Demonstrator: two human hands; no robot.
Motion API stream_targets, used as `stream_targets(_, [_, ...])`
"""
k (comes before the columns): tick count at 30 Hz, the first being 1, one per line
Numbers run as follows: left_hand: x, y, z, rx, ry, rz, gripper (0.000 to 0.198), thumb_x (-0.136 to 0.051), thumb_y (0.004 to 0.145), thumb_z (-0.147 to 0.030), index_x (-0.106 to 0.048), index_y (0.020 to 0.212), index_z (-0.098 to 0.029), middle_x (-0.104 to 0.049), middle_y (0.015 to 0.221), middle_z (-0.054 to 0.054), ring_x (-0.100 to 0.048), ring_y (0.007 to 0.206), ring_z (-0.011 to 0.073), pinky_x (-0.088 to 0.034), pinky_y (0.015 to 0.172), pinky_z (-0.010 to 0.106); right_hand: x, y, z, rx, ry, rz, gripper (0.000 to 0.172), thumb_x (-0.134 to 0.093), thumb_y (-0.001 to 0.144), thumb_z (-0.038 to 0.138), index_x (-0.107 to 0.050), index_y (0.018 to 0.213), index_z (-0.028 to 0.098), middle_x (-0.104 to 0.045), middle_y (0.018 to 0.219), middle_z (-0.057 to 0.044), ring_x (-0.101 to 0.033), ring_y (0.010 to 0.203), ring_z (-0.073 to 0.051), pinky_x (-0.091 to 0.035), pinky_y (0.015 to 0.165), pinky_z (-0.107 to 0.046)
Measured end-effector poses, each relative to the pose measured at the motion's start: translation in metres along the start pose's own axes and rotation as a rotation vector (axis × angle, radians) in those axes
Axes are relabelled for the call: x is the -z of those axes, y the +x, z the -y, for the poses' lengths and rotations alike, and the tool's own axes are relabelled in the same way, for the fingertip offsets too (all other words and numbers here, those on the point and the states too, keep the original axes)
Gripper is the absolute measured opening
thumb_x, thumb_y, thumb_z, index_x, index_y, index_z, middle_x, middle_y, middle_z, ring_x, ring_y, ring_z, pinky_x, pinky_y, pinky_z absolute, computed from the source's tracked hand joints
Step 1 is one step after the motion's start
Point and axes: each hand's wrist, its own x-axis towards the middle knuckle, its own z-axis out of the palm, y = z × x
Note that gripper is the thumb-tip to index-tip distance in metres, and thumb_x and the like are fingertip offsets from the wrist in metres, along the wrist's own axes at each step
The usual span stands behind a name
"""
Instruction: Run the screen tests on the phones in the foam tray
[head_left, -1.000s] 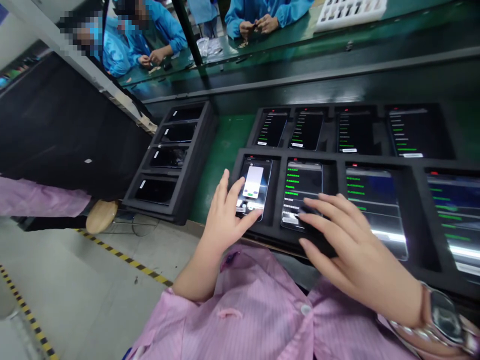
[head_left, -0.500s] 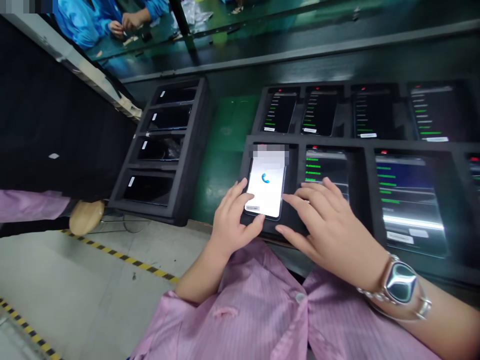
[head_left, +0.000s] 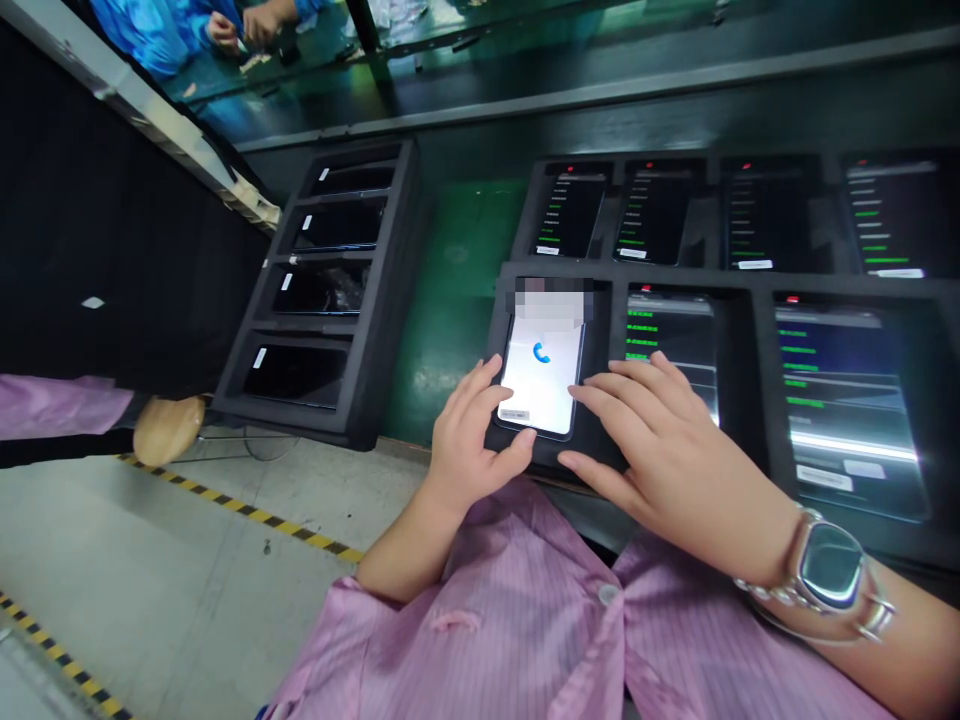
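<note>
A smartphone [head_left: 543, 388] with a bright white screen and a blue handset icon lies face up in a slot of the black foam tray [head_left: 551, 270]. The upper part of its screen is blurred out. My left hand [head_left: 471, 446] rests at the lower left of this phone, fingers apart, with a fingertip on its left edge and the thumb by its bottom edge. On the other side, my right hand [head_left: 675, 455] is spread open, its index fingertip at the phone's right edge and the thumb below. Beside it, partly under the right fingers, lies another phone [head_left: 671, 325] showing green text.
Several more lit phones fill the tray's slots, including a large-looking phone [head_left: 847, 400] at right. To the left, another foam tray [head_left: 367, 330] holds dark-screened phones. A wooden stool [head_left: 169, 430] stands below it. Across the bench, a co-worker's hands [head_left: 247, 25] handle small parts.
The view has shifted slightly, so the trays on the right appear further right. Both hands keep nearly the same place around the white-screened phone.
</note>
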Motion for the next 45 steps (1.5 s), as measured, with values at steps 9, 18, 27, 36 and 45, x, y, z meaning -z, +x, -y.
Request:
stream_targets(9, [-0.003,-0.002,0.003,-0.001,-0.016,-0.024,0.032,-0.065,0.098,-0.038,-0.058,0.123,-0.02,-0.064,0.147,0.022,-0.063,0.137,0.035,-0.057,0.109,0.053,0.001,0.0,0.0,0.01,-0.023,0.018,0.06,-0.042,0.112,0.053,-0.052,0.146,0.005,-0.065,0.129,-0.019,-0.053,0.126,-0.042,-0.04,0.116,-0.068])
stream_targets(18, [-0.003,-0.003,0.003,0.003,-0.022,-0.025,0.033,-0.064,0.098,-0.037,-0.059,0.125,-0.019,-0.065,0.146,0.022,-0.063,0.136,0.0342,-0.056,0.111,0.053,0.0,0.0,0.0,0.007,0.009,0.039,0.055,-0.047,0.111,0.051,-0.055,0.146,0.01,-0.066,0.129,-0.017,-0.052,0.128,-0.044,-0.038,0.115,-0.073])
stream_targets(27, [0.0,-0.006,0.0,0.017,0.016,0.0,0.032,-0.064,0.098,-0.036,-0.061,0.125,-0.019,-0.065,0.146,0.02,-0.064,0.136,0.0335,-0.057,0.109,0.051,0.007,0.0,0.005,-0.076,0.059,0.096,0.054,-0.059,0.106,0.052,-0.063,0.14,0.011,-0.066,0.131,-0.016,-0.049,0.132,-0.041,-0.035,0.12,-0.073])
stream_targets(36, [-0.006,-0.011,0.004,-0.013,0.071,-0.063,0.031,-0.063,0.097,-0.032,-0.062,0.125,-0.018,-0.069,0.14,0.019,-0.069,0.129,0.0323,-0.06,0.103,0.05,0.01,-0.003,0.006,-0.112,0.135,0.093,0.06,-0.064,0.103,0.053,-0.06,0.144,0.009,-0.066,0.131,-0.015,-0.049,0.134,-0.041,-0.036,0.122,-0.072])
stream_targets(45, [-0.008,-0.009,0.003,-0.015,0.068,-0.094,0.034,-0.064,0.096,-0.032,-0.062,0.127,-0.02,-0.07,0.138,0.018,-0.07,0.127,0.0323,-0.06,0.104,0.051,0.009,-0.005,0.003,-0.076,0.116,0.093,0.06,-0.062,0.104,0.053,-0.059,0.145,0.01,-0.066,0.132,-0.015,-0.047,0.136,-0.041,-0.037,0.121,-0.072])
